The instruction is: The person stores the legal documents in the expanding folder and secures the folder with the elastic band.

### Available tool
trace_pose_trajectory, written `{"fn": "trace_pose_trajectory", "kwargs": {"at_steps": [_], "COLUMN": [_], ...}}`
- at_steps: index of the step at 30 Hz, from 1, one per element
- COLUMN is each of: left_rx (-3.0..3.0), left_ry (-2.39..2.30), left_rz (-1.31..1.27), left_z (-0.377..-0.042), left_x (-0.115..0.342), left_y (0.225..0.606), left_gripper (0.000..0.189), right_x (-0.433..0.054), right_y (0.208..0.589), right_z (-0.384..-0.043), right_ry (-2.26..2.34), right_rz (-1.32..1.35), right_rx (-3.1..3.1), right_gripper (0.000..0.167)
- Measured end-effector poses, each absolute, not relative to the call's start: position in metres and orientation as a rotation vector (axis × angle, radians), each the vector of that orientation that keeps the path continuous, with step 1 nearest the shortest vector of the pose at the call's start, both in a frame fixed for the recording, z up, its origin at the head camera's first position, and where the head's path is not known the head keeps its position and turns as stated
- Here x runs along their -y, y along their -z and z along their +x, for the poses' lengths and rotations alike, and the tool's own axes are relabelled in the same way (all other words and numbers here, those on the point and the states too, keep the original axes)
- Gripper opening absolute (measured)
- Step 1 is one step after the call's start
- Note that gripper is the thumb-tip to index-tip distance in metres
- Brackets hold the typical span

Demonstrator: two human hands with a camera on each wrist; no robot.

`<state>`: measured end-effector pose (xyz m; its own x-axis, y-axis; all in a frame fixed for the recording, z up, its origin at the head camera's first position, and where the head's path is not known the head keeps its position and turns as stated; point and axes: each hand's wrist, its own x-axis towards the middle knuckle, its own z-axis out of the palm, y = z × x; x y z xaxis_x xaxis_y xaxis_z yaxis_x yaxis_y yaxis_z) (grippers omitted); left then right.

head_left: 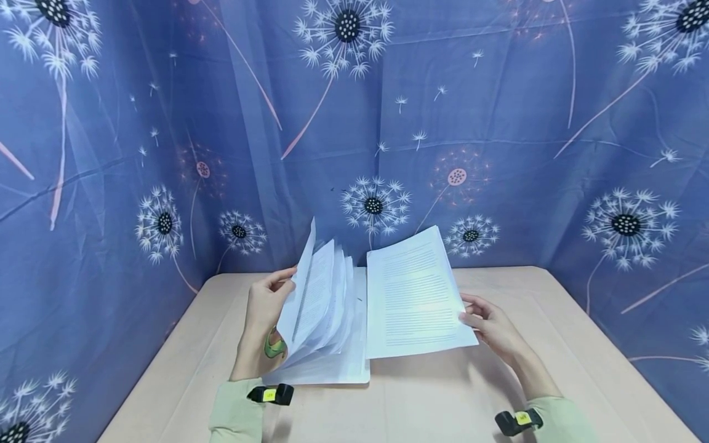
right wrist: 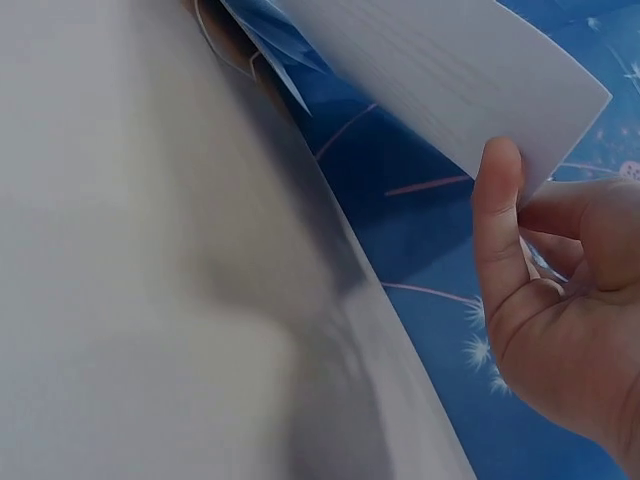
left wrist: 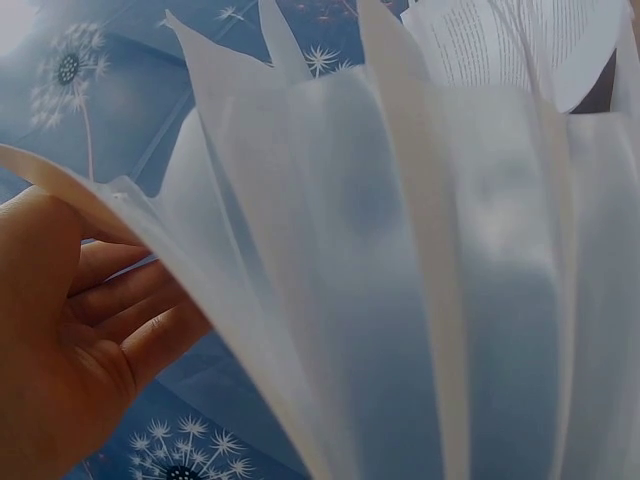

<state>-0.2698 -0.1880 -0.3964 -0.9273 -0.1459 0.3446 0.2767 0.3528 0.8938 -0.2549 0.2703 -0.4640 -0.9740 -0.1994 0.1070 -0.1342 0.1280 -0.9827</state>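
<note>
My left hand [head_left: 266, 304] holds up the cover and front leaves of a folder with clear plastic pockets [head_left: 354, 363], thumb on the near side. Several pockets with printed pages fan out to the right of that hand. In the left wrist view, the translucent pockets [left wrist: 360, 250] stand spread beside the hand, fingers behind the cover. My right hand [head_left: 493, 326] pinches the lower right edge of white printed paper [head_left: 415, 295], thumb on the front. The paper is raised and tilted, its left edge overlapping the folder's right side. The right wrist view shows the thumb on the paper's corner [right wrist: 540, 110].
The folder lies on a pale table [head_left: 421, 406], with a blue dandelion-patterned cloth [head_left: 382, 166] hanging behind and at both sides. Dark bands with yellow labels sit on both light green sleeves [head_left: 238, 409]. A green patch shows beside the left wrist.
</note>
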Motion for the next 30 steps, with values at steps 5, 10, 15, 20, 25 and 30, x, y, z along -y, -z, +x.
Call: {"fn": "trace_pose_trajectory", "kwargs": {"at_steps": [5, 10, 15, 20, 25, 30], "left_rx": [2.258, 2.261, 2.256, 2.260, 2.261, 2.262], "left_ry": [1.599, 1.599, 1.613, 1.602, 1.578, 1.569], "left_rz": [-0.114, -0.110, -0.116, -0.115, -0.119, -0.120], "left_z": [-0.270, -0.270, -0.269, -0.268, -0.270, -0.270], "left_x": [0.189, 0.189, 0.188, 0.188, 0.188, 0.187], "left_y": [0.397, 0.397, 0.396, 0.396, 0.397, 0.397], "left_gripper": [0.029, 0.029, 0.028, 0.028, 0.028, 0.028], "right_x": [-0.264, -0.259, -0.254, -0.251, -0.248, -0.242], "right_y": [0.466, 0.468, 0.467, 0.465, 0.461, 0.458], "right_z": [-0.256, -0.257, -0.255, -0.253, -0.254, -0.254], "right_ry": [2.024, 2.026, 2.072, 2.105, 2.127, 2.180], "right_rz": [-0.325, -0.303, -0.288, -0.275, -0.242, -0.238], "right_rx": [-2.282, -2.266, -2.187, -2.109, -2.081, -2.033], "right_gripper": [0.060, 0.059, 0.060, 0.063, 0.061, 0.061]}}
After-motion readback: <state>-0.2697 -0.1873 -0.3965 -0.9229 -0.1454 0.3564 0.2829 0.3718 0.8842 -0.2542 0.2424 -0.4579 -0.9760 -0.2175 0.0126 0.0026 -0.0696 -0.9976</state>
